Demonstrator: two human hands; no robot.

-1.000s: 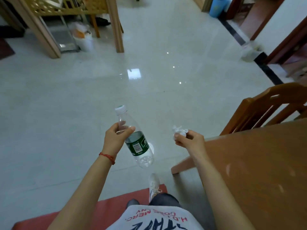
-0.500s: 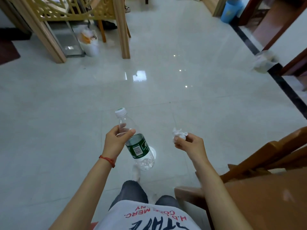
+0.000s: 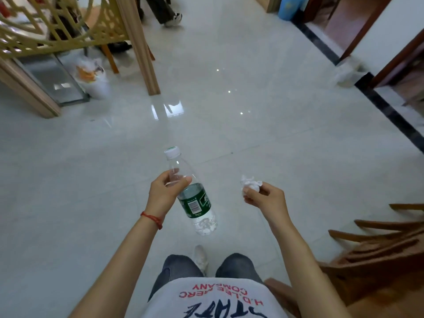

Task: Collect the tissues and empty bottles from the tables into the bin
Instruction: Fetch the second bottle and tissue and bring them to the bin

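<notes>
- Two hands are up in front of the body over the pale tiled floor [image 3: 229,134], each holding one piece of rubbish.
- The left hand [image 3: 164,195] grips a clear plastic bottle [image 3: 192,193] by its upper body, just above the green label; thumb and fingers are curled round it, and a red cord sits on the wrist.
- The bottle hangs tilted: its white cap points up and away, its base points down toward the person, and it looks empty.
- The right hand [image 3: 267,199] pinches a crumpled white tissue [image 3: 249,184] between thumb and fingertips; the wad sticks out above and to the left of the fingers.
- Bottle and tissue are near each other but apart, with bare floor showing between them.
- A white bin [image 3: 94,80] lined with a plastic bag stands well ahead and to the left, just beside a wooden post [image 3: 140,49] of a lattice screen; something orange and white shows in its mouth.
- A blue bin [image 3: 290,6] stands far ahead at the right, by a doorway.
- A wooden chair [image 3: 378,246] is close on the right, blurred.
- Another person's legs [image 3: 164,11] and a shoe show at the top of the view.
- Below the hands are the wearer's grey shirt, dark trousers and one pale shoe.
</notes>
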